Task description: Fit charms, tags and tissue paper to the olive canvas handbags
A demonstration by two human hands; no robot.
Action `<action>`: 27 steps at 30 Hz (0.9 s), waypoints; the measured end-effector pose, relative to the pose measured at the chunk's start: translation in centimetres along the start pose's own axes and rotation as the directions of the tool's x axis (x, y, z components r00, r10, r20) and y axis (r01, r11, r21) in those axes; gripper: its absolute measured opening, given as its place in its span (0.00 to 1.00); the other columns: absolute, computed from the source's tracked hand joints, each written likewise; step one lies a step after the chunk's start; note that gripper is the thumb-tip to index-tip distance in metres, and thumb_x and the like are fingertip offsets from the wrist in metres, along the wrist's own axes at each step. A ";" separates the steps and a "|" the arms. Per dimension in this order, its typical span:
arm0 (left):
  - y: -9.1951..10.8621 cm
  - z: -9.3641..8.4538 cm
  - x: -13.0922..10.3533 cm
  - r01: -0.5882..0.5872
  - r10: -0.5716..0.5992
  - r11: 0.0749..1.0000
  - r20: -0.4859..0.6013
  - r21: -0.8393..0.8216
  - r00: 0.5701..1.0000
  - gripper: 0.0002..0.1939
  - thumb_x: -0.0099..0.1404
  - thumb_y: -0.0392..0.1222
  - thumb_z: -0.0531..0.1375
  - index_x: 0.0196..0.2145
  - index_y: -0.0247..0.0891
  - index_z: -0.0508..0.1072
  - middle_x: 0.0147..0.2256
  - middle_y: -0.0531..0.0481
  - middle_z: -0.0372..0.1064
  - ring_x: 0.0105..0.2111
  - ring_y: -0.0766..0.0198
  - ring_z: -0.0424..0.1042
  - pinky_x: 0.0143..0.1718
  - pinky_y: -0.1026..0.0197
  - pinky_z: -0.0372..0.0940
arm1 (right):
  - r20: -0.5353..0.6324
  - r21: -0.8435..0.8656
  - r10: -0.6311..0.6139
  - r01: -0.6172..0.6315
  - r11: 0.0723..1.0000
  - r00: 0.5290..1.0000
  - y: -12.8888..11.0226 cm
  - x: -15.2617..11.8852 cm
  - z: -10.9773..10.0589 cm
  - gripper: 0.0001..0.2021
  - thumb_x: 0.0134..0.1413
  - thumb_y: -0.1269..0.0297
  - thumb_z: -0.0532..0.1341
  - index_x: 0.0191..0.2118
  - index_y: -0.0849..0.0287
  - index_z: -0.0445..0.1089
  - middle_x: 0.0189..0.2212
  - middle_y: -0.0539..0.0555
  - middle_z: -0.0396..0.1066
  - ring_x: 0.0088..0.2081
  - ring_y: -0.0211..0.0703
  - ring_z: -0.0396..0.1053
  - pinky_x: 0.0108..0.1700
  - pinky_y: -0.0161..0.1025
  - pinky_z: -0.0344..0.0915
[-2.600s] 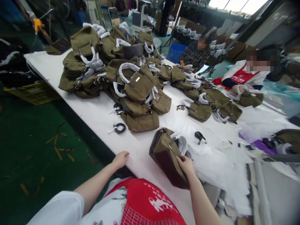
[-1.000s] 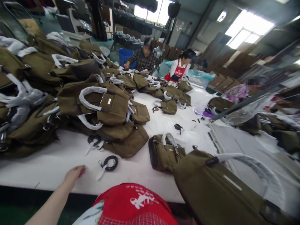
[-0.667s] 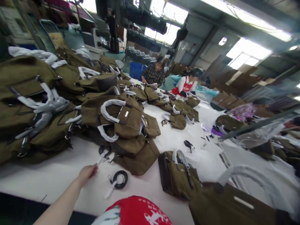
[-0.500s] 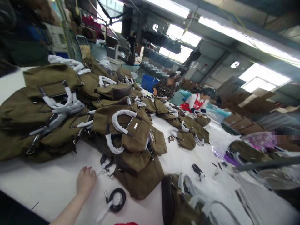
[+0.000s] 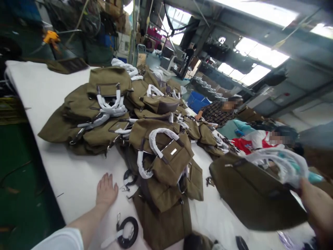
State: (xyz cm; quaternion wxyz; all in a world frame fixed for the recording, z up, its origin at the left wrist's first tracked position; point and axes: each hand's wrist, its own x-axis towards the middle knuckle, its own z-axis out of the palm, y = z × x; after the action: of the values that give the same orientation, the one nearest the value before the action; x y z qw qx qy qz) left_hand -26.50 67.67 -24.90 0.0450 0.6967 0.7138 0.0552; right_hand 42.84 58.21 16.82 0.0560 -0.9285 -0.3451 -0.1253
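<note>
My left hand (image 5: 106, 191) lies on the white table with its fingers stretched out, holding nothing. Close to it are a coiled black strap (image 5: 134, 229) with metal clips and a second coiled strap (image 5: 134, 180). At the right, my right hand (image 5: 314, 203) is closed by the white-wrapped handles of an olive handbag (image 5: 256, 194), which hangs tilted above the table. Part of this hand is cut off by the frame edge. In the middle, an olive handbag with a small white label (image 5: 179, 165) rests on other bags.
A big pile of olive bags (image 5: 101, 100) covers the table's far left part. The white table (image 5: 28, 83) ends at the left above a green floor (image 5: 15, 187). Two people, one in a checked shirt (image 5: 215, 113) and one in a red apron (image 5: 240, 144), are across the table.
My right hand has come into view at the right with a handbag lifted by its handles. The left hand's fingers have straightened. The view has turned left.
</note>
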 end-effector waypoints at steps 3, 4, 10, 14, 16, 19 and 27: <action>-0.1 0.2 0.1 0.011 -0.011 1.000 0.008 0.020 1.000 0.34 0.65 0.45 0.47 0.63 0.21 0.58 0.66 0.29 0.49 0.66 0.45 0.49 0.67 0.44 0.40 | 0.015 0.092 -0.152 0.150 0.984 0.988 -13.6 -1.1 1.1 0.39 0.56 0.38 0.48 0.53 0.74 0.70 0.44 0.77 0.73 0.42 0.62 0.71 0.40 0.54 0.64; -0.1 0.3 0.1 0.010 -0.010 1.000 0.007 0.020 1.000 0.34 0.64 0.45 0.48 0.63 0.21 0.58 0.66 0.29 0.49 0.66 0.45 0.49 0.67 0.44 0.40 | 0.021 0.150 -0.312 0.306 0.940 0.950 -18.2 -3.5 1.9 0.39 0.55 0.38 0.50 0.55 0.74 0.68 0.46 0.75 0.72 0.45 0.62 0.70 0.45 0.54 0.65; -0.2 0.1 0.3 0.030 -0.030 1.000 0.002 -0.004 1.000 0.33 0.64 0.44 0.50 0.63 0.24 0.59 0.67 0.31 0.50 0.67 0.45 0.48 0.67 0.44 0.41 | 0.091 0.489 -0.975 0.844 0.222 0.204 -34.9 -25.8 9.4 0.40 0.52 0.50 0.64 0.67 0.61 0.53 0.70 0.60 0.44 0.70 0.60 0.38 0.69 0.54 0.44; -0.3 -0.1 0.5 0.032 -0.032 0.999 0.012 -0.017 0.999 0.33 0.64 0.44 0.51 0.64 0.24 0.59 0.67 0.31 0.48 0.67 0.45 0.48 0.67 0.44 0.41 | 0.163 0.603 -0.971 0.797 -0.042 -0.175 -36.7 -33.9 15.9 0.27 0.62 0.63 0.55 0.65 0.64 0.58 0.71 0.59 0.43 0.71 0.53 0.39 0.71 0.50 0.42; -0.4 0.0 0.5 0.035 -0.035 0.999 0.030 -0.001 0.999 0.33 0.65 0.44 0.51 0.64 0.25 0.58 0.68 0.32 0.47 0.68 0.46 0.47 0.68 0.46 0.40 | 0.259 0.576 -0.957 0.816 0.046 -0.128 -36.8 -35.0 18.9 0.25 0.60 0.74 0.52 0.63 0.72 0.61 0.68 0.65 0.49 0.70 0.53 0.45 0.69 0.49 0.48; -0.6 0.0 0.6 0.044 -0.045 0.999 0.049 0.015 0.998 0.33 0.65 0.44 0.51 0.65 0.27 0.57 0.68 0.34 0.46 0.68 0.47 0.46 0.68 0.46 0.39 | 0.311 0.561 -0.947 0.820 0.113 -0.083 -36.7 -34.4 21.5 0.27 0.55 0.79 0.52 0.61 0.77 0.61 0.67 0.69 0.50 0.68 0.57 0.50 0.64 0.52 0.57; -0.6 -0.4 0.7 0.036 -0.036 0.999 0.052 0.002 0.998 0.32 0.66 0.44 0.51 0.65 0.26 0.57 0.68 0.32 0.47 0.68 0.45 0.46 0.68 0.45 0.39 | 0.231 0.572 -0.967 0.789 0.224 0.107 -30.8 -19.8 20.6 0.22 0.54 0.69 0.53 0.54 0.64 0.72 0.62 0.61 0.64 0.63 0.57 0.59 0.64 0.51 0.57</action>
State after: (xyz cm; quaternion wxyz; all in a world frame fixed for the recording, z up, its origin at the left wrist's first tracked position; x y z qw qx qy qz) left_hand -27.11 68.35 -24.59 0.0642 0.6849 0.7250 0.0358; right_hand 12.18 72.96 -7.86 0.0101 -0.4946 -0.8468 0.1953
